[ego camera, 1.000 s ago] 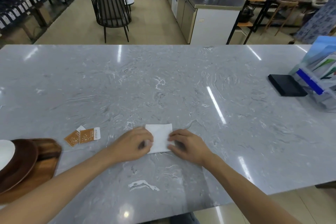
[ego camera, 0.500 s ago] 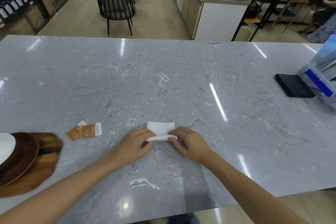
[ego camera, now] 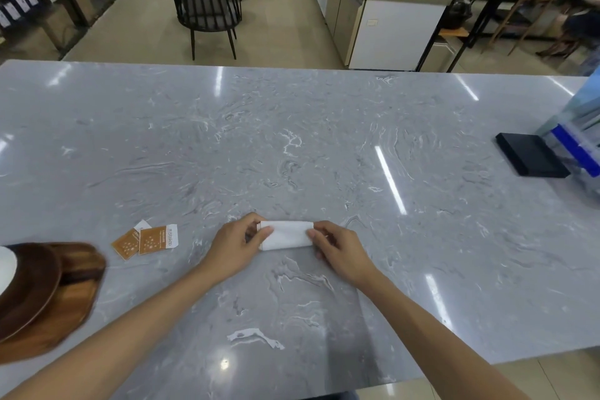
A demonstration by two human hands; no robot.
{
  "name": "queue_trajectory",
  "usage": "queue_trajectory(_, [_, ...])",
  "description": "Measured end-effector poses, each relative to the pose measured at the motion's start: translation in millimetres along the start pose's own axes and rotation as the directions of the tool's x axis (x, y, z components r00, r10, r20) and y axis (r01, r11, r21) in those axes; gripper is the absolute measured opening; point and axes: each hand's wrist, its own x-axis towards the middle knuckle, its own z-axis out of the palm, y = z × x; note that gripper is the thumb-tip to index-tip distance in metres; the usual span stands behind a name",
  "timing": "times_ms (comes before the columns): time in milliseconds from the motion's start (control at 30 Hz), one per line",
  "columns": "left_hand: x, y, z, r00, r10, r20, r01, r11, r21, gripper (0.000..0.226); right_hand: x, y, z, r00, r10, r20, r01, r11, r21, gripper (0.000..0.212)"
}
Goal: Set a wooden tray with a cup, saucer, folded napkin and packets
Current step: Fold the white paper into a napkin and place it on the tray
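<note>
A white napkin [ego camera: 285, 235], folded into a narrow strip, lies on the grey marble counter [ego camera: 292, 146]. My left hand [ego camera: 238, 245] pinches its left end and my right hand [ego camera: 341, 250] pinches its right end. Two orange packets [ego camera: 146, 240] lie flat to the left of my hands. At the left edge of the view a wooden tray [ego camera: 61, 312] carries a dark wooden saucer [ego camera: 29, 282], and a white cup [ego camera: 5, 269] shows only as a sliver.
A black flat box [ego camera: 531, 159] and a clear holder with blue-edged leaflets [ego camera: 581, 136] stand at the counter's right end. Beyond the counter are a black chair [ego camera: 207, 6], a steel-topped cabinet [ego camera: 389, 10] and shelves.
The napkin went from a wider sheet to a narrow folded strip. Both hands moved from its near edge to its two ends. The view tilted slightly.
</note>
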Motion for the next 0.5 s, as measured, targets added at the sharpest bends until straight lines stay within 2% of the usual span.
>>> queue_trajectory(200, [5, 1, 13, 0.989, -0.040, -0.145, 0.058, 0.991, 0.124, 0.017, 19, -4, 11, 0.979, 0.166, -0.121, -0.160, 0.985, 0.057, 0.017])
queue_trajectory(300, [6, 3, 20, 0.978, -0.049, -0.204, 0.084, 0.982, 0.168, 0.016, 25, -4, 16, 0.959, 0.220, -0.181, -0.223, 0.975, 0.002, 0.019])
queue_trajectory(433, [12, 6, 20, 0.962, -0.089, -0.260, 0.120, 0.987, 0.106, 0.027, 28, -8, 22, 0.934, 0.258, -0.247, -0.284, 0.955, -0.078, 0.018])
queue_trajectory(500, [15, 7, 20, 0.969, -0.028, -0.244, 0.075, 0.980, 0.183, 0.022, 27, -12, 24, 0.925, 0.255, -0.282, -0.290, 0.953, -0.091, 0.019])
